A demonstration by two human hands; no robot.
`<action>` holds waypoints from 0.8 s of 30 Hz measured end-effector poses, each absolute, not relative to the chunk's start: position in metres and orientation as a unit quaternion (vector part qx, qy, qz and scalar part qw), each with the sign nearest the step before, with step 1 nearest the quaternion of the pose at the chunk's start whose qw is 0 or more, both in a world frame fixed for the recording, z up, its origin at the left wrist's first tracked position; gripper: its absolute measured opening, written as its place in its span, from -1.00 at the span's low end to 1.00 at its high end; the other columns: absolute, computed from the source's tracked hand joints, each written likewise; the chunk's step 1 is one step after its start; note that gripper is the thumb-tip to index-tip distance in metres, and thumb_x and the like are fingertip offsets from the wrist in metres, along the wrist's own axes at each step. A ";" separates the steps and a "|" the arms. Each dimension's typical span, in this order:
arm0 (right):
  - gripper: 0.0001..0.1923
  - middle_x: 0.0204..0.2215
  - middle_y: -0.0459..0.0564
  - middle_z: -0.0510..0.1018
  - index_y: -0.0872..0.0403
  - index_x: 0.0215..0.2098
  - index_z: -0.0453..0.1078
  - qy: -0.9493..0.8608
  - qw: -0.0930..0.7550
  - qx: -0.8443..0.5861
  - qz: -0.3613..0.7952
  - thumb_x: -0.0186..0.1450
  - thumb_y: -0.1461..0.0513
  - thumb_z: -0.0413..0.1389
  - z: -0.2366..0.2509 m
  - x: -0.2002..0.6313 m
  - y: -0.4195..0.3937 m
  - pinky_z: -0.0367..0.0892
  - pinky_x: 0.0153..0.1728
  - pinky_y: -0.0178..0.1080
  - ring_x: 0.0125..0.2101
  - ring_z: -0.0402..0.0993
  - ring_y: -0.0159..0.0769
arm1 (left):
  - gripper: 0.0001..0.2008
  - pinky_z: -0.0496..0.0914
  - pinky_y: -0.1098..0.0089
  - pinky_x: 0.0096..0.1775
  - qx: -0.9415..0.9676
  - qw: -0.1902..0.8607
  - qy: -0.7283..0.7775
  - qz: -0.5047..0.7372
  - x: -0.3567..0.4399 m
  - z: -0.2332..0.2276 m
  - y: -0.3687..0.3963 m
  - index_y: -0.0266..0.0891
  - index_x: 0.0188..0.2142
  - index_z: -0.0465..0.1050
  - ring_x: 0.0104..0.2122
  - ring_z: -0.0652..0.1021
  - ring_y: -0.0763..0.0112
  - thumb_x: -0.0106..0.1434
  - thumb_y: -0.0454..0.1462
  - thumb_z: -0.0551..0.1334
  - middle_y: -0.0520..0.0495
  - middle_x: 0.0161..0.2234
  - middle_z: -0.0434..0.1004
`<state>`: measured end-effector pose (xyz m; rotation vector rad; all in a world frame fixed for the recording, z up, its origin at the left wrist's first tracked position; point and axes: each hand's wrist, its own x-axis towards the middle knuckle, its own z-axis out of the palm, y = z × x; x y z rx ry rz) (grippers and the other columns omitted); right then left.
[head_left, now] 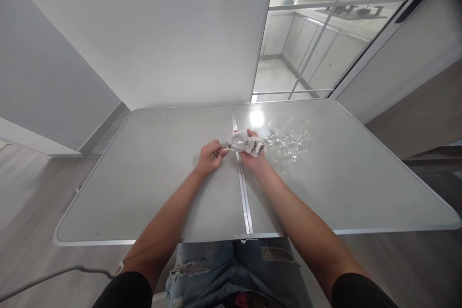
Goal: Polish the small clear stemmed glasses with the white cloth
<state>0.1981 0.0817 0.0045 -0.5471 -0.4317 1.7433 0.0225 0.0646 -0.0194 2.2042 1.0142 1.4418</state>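
A clear stemmed glass (237,140) lies sideways between my hands, above the seam of the folding table. My left hand (210,158) is closed on its stem and foot end. Around the bowl end, my right hand (254,158) grips a whitish cloth (256,146), bunched against the glass and partly tucked at its mouth. Some of my right fingers are hidden behind the bowl and the cloth. Just right of that hand, several clear stemmed glasses (294,143) stand close together on the table.
The pale folding table (151,192) has a metal rim and a metal seam (245,207) down its middle. A white wall (180,33) rises behind it. At the back right is a glass-paned door (306,48). A grey cable (54,273) runs at the lower left.
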 end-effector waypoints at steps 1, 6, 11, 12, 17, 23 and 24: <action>-0.76 -0.38 -0.02 0.62 0.01 -0.34 0.40 -0.193 0.588 -0.227 0.752 0.16 0.06 0.28 0.004 0.193 0.080 0.54 -0.29 -0.16 -0.25 0.59 -0.16 | -0.68 0.18 0.39 -0.48 0.764 0.167 0.360 0.509 0.023 -0.020 0.065 -0.20 -0.49 0.32 -0.54 0.27 0.48 0.35 -0.12 0.26 0.03 -0.53 0.25; -0.56 -0.28 0.05 0.63 0.02 -0.13 0.44 -0.243 0.593 -0.239 0.729 0.29 -0.13 0.09 0.001 0.171 0.066 0.55 -0.30 -0.11 -0.19 0.59 -0.10 | -0.63 0.21 0.37 -0.44 0.725 0.172 0.432 0.508 0.023 -0.023 0.069 -0.21 -0.50 0.34 -0.53 0.29 0.47 0.35 -0.06 0.23 0.03 -0.54 0.30; -0.37 -0.15 0.11 0.62 0.04 -0.02 0.43 -0.339 0.626 -0.313 0.629 0.38 -0.23 -0.16 -0.001 0.166 0.056 0.52 -0.09 -0.05 -0.05 0.57 -0.07 | -0.57 0.22 0.38 -0.43 0.673 0.194 0.499 0.511 0.022 -0.028 0.074 -0.21 -0.56 0.31 -0.52 0.32 0.46 0.37 -0.03 0.18 0.03 -0.58 0.32; -0.38 -0.08 0.10 0.61 0.02 0.04 0.41 -0.375 0.633 -0.331 0.590 0.41 -0.20 -0.19 -0.001 0.166 0.055 0.48 0.01 -0.03 0.02 0.53 -0.09 | -0.56 0.21 0.39 -0.44 0.665 0.201 0.506 0.511 0.022 -0.029 0.075 -0.21 -0.57 0.29 -0.53 0.31 0.46 0.37 -0.04 0.18 0.04 -0.60 0.31; -0.52 0.25 0.06 0.40 -0.02 0.27 0.28 -0.694 0.554 -0.371 0.271 0.46 0.06 -0.12 0.001 0.174 0.055 -0.05 0.39 0.10 0.38 0.09 -0.14 | -0.63 0.17 0.40 -0.46 0.671 0.170 0.514 0.507 0.020 -0.030 0.076 -0.21 -0.58 0.24 -0.56 0.26 0.48 0.32 -0.16 0.21 0.07 -0.62 0.25; -0.62 0.21 0.04 0.46 0.02 0.13 0.41 -0.835 0.414 -0.361 0.043 0.40 0.24 -0.04 0.002 0.183 0.065 -0.20 0.41 0.13 0.35 0.12 -0.08 | -0.78 0.16 0.41 -0.47 0.750 0.077 0.453 0.475 0.020 -0.030 0.072 -0.20 -0.53 0.20 -0.55 0.27 0.48 0.21 -0.37 0.17 0.05 -0.57 0.25; -0.66 0.15 0.05 0.51 0.02 0.07 0.44 -0.829 0.412 -0.377 0.029 0.40 0.23 -0.02 0.002 0.184 0.066 -0.17 0.40 0.12 0.30 0.20 -0.07 | -0.79 0.17 0.42 -0.47 0.765 0.069 0.439 0.467 0.020 -0.030 0.071 -0.20 -0.52 0.20 -0.54 0.28 0.48 0.22 -0.37 0.16 0.04 -0.55 0.26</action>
